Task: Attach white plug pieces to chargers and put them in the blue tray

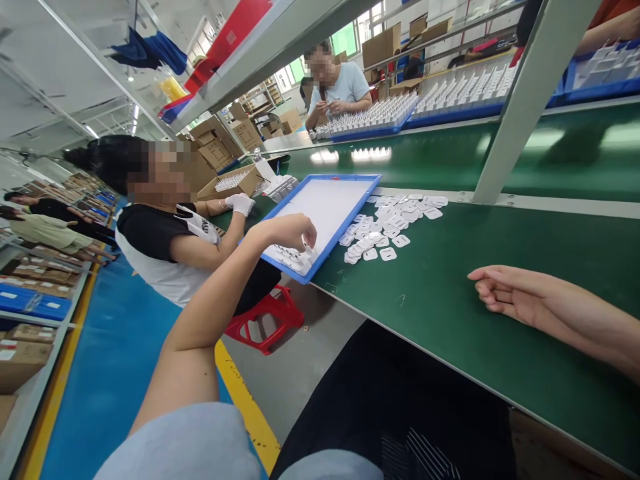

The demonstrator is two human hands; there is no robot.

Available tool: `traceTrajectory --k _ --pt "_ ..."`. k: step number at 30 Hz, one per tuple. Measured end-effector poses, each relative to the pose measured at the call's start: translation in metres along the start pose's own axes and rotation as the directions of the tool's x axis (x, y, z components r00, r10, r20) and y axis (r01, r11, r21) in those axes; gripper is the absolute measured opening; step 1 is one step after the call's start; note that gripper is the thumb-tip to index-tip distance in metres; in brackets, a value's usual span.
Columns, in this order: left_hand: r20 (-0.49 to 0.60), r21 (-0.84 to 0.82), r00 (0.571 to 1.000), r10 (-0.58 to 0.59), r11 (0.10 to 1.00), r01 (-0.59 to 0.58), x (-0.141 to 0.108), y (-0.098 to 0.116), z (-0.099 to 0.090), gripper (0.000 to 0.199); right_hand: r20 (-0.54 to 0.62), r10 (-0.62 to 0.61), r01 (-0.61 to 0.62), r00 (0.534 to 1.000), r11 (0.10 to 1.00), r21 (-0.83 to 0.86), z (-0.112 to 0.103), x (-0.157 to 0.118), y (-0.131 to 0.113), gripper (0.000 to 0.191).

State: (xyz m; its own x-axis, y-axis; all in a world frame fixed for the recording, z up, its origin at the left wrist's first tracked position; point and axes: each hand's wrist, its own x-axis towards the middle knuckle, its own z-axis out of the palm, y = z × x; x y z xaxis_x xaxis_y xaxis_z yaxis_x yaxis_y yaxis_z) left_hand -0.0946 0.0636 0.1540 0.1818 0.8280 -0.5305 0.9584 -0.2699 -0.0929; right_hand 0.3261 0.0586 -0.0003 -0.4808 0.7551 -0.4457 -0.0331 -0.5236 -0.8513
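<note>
My left hand (290, 232) reaches over the near end of a blue-rimmed white tray (314, 272), its fingers pinched round a small white piece just above the tray floor. Small white pieces (287, 257) lie in rows in that near corner. To the right of the tray, a loose pile of flat white square pieces (395, 220) is spread on the green table (430, 293). My right hand (510, 293) rests over the table at the right, palm turned inward, fingers loosely curled and apart, with nothing visible in them.
A seated person (165, 233) with a white glove is close on the left, beside a red stool (270, 320). An upright metal post (530, 100) rises beyond the table. Behind it are a second person (345, 83) and blue trays of white parts (370, 117).
</note>
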Motion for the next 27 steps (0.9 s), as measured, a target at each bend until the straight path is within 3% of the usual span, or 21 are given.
traceTrajectory --k 7,10,13,16,21,27 --pt "0.042 0.011 0.998 -0.041 0.999 0.040 -0.002 0.004 -0.004 0.030 -0.003 -0.001 0.001 1.000 1.000 0.005 0.002 -0.003 -0.002 0.028" --pt "0.061 -0.063 0.997 -0.038 0.997 0.042 -0.005 0.003 -0.010 0.036 -0.007 0.001 -0.001 1.000 1.000 0.000 0.003 -0.003 -0.002 0.027" --pt "-0.014 -0.157 0.999 -0.035 0.987 0.032 -0.006 -0.006 -0.016 0.045 -0.001 -0.006 0.006 1.000 1.000 0.005 0.004 -0.003 -0.002 0.026" --pt "-0.056 -0.172 0.989 -0.134 0.977 0.123 -0.004 -0.018 -0.018 0.047 0.003 -0.008 0.008 1.000 1.000 0.003 0.004 -0.003 -0.002 0.027" --pt "0.120 -0.242 0.958 -0.261 0.928 0.283 0.003 -0.029 -0.007 0.048 -0.001 -0.005 0.005 1.000 1.000 -0.013 0.003 -0.003 -0.003 0.026" --pt "0.199 -0.297 0.949 -0.243 0.908 0.295 0.015 -0.035 0.012 0.047 0.008 -0.012 0.012 1.000 1.000 -0.008 0.001 -0.002 -0.001 0.026"
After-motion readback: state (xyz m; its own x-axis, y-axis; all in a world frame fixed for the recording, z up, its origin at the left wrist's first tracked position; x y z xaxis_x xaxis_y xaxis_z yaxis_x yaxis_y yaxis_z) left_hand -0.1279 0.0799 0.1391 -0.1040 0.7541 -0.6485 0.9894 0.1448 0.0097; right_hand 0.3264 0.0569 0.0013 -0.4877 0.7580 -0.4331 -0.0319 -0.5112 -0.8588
